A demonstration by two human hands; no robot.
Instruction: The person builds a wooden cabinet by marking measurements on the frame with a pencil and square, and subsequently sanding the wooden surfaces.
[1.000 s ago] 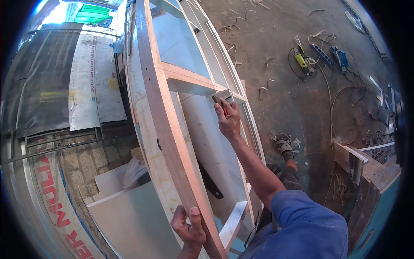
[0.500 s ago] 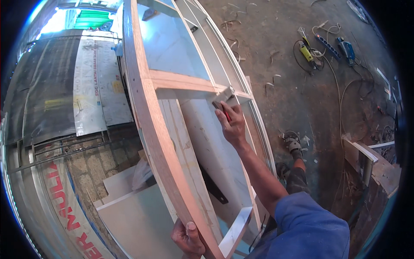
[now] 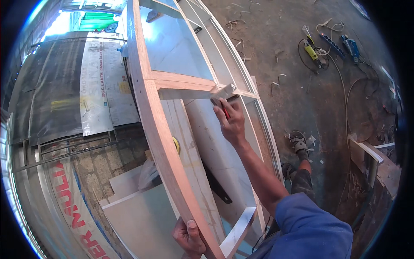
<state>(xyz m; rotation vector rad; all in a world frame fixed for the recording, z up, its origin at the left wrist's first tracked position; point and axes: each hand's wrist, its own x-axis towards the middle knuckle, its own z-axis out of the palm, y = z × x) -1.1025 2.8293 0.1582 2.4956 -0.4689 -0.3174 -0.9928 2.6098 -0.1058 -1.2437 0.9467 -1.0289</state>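
Note:
A long wooden frame (image 3: pixel 166 146) with a short crosspiece (image 3: pixel 185 80) runs from the far side down towards me. My left hand (image 3: pixel 189 238) grips the frame's near end, its thumb against the outer rail. Near the right end of the crosspiece, my right hand (image 3: pixel 233 123) is closed on a small flat pale tool (image 3: pixel 225 91) with a dark edge and a red part showing between the fingers. Its exact kind is unclear. That tool lies at the joint of crosspiece and thin right-hand rail, apparently touching the wood.
Inside the frame lie white panels and a dark saw-like blade (image 3: pixel 219 190). On the floor at right are a yellow-green power tool (image 3: pixel 310 53), a power strip (image 3: pixel 333 45), a blue power tool (image 3: pixel 351 48) and cords. Dark sheets (image 3: pixel 56 86) lie at left.
The view has shifted slightly, so the scene sits a little further right and lower. Both hands keep their grips, and the pale tool appears slightly turned at the crosspiece.

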